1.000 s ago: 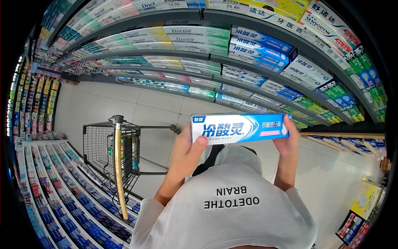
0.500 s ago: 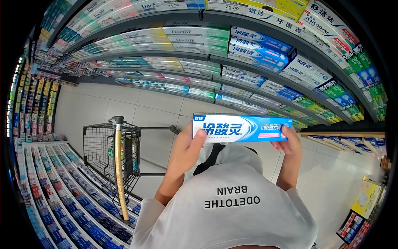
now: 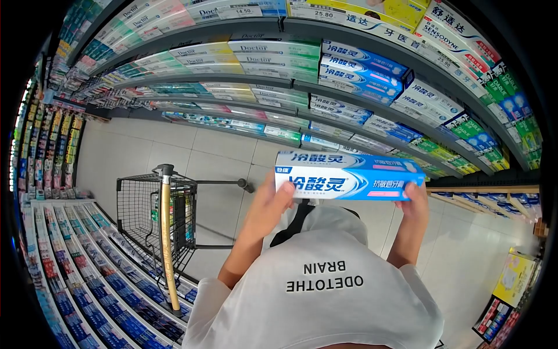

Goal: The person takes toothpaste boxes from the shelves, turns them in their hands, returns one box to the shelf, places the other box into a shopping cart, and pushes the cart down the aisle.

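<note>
Blue box (image 3: 351, 178), fingers (image 3: 413, 192) at both ends

A head-worn camera looks forward and down.

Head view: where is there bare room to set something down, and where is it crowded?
Bare floor lies between the cart and toothpaste shelves, and between the right forearm and yellow box. The shelves and lower-left product rows are crowded.

blue-and-white toothpaste box (image 3: 349, 183), white shirt (image 3: 319, 311) with black letters (image 3: 324, 284), golden cart handle (image 3: 167, 244)
</note>
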### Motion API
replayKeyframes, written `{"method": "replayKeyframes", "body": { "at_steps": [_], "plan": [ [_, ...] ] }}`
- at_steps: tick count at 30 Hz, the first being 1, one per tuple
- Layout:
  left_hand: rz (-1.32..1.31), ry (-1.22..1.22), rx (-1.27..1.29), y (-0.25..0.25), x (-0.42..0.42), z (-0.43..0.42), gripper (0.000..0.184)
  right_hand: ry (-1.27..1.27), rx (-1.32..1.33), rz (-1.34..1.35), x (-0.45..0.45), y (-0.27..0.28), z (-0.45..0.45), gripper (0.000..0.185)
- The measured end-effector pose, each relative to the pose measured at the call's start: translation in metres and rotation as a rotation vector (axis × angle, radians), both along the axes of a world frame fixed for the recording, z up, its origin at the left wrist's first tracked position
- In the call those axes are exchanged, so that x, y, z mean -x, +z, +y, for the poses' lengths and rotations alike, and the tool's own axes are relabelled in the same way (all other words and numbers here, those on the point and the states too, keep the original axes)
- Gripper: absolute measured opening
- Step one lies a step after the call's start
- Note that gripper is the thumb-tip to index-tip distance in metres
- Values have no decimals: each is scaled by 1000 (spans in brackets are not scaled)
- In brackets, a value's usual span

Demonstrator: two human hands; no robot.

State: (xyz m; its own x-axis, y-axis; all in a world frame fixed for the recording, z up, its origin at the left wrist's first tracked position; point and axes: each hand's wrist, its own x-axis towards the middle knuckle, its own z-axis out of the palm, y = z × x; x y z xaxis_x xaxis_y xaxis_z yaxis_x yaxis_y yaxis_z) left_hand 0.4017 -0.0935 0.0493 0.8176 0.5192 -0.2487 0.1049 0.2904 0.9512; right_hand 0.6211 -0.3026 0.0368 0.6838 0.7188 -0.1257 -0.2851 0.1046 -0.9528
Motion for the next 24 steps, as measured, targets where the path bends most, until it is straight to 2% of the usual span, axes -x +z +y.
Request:
{"method": "replayKeyframes", "body": {
  "at_steps": [1,4,5,8,9,12,13,19,22,24],
  "plan": [
    [-40,7,110,-8,-1,2,45,-45,-39,-72,1,2,0,65],
    [-160,-49,267,-30,-3,2,54,36,-58,-451,-13,-2,-6,71],
    [-282,-90,329,-33,-3,1,54,100,-27,-469,-16,3,-11,70],
    [-339,22,393,-24,-4,-6,53,187,-19,-707,-19,15,-13,69],
    [-360,24,496,-22,-4,-4,52,239,-21,-741,-18,25,-10,65],
    [-370,56,552,-23,-4,-4,51,233,-22,-891,-16,33,-1,59],
    [-406,41,585,-22,-4,-4,48,256,-60,-895,-16,36,3,54],
    [-319,264,528,-13,-6,-9,39,273,-81,-914,-13,32,12,54],
    [-323,308,537,-13,-6,-8,38,236,-53,-843,-8,34,12,57],
    [-322,331,529,-12,-5,-9,38,174,-41,-664,3,40,18,57]
  ]
}}
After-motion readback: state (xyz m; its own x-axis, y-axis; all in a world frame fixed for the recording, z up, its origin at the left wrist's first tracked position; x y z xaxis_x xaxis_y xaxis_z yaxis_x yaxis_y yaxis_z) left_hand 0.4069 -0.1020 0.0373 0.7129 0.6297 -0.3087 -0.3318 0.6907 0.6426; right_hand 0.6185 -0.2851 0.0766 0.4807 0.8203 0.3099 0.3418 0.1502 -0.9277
